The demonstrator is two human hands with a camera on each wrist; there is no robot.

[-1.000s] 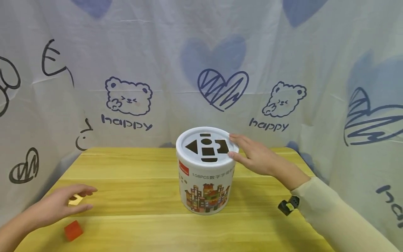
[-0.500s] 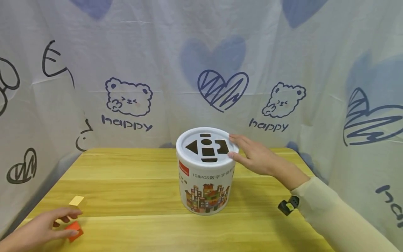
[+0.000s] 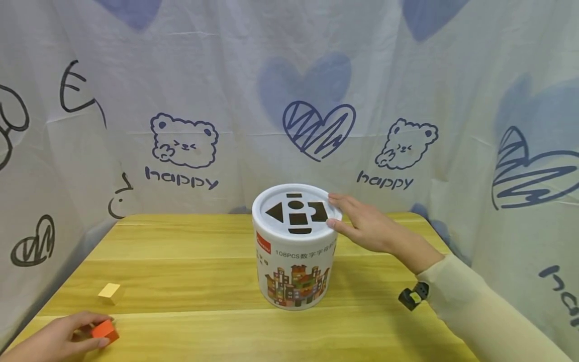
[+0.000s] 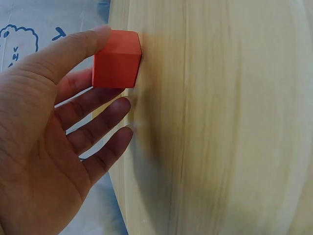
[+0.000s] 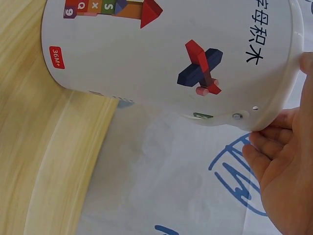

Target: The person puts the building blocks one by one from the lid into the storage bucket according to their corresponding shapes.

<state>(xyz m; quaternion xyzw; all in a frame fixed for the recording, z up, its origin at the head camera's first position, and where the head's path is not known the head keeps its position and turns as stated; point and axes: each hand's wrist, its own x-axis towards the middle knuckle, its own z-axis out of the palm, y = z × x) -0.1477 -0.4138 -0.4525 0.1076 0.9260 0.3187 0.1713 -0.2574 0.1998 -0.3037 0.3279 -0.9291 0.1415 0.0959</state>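
My left hand (image 3: 63, 337) pinches a small red block (image 3: 106, 331) at the table's near left. In the left wrist view the thumb presses one side of the red block (image 4: 116, 63), the index finger is partly behind it, and the other fingers spread loosely. A small pale yellow block (image 3: 110, 293) lies just beyond that hand. A white bucket (image 3: 296, 251) with shape cut-outs in its lid (image 3: 273, 229) stands upright mid-table. My right hand (image 3: 368, 226) rests on the lid's right rim. In the right wrist view its relaxed fingers (image 5: 266, 144) touch the bucket's edge.
All of this stands on a yellow wood-grain table (image 3: 181, 271). A white curtain (image 3: 244, 90) with blue hearts and bear drawings hangs behind the table and along both sides. A black wrist device (image 3: 412, 296) sits at the right sleeve cuff.
My left hand has come down and toward the near left, away from beside the yellow block, and now pinches the red block. My right hand and the bucket have stayed in place.
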